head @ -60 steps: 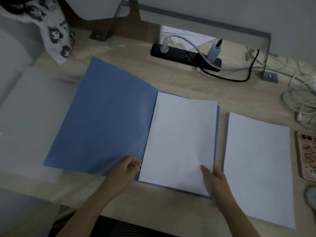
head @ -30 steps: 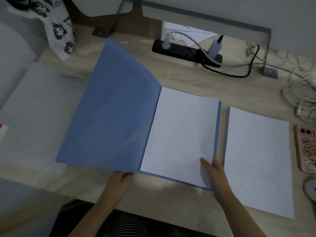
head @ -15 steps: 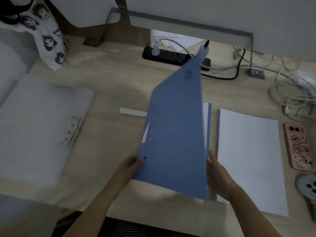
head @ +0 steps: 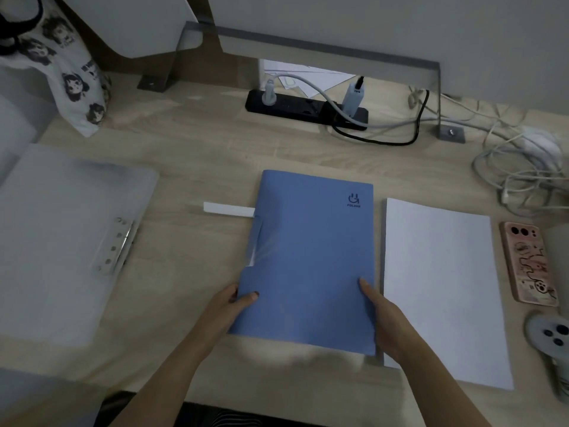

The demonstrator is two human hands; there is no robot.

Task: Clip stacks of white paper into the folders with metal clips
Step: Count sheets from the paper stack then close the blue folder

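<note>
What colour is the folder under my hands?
Blue, with a small dark logo near its top right corner. The folder shows clearly in the head view.

wooden desk point(head: 197, 143), blue folder point(head: 311, 257), paper stack point(head: 440, 288), phone point(head: 528, 261)

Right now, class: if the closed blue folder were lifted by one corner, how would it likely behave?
The blue folder looks thin, so it would probably sag. With a white strip poking out beside its spine, the contents may shift. Both hands hold its edges, which suggests it handles better supported.
</note>
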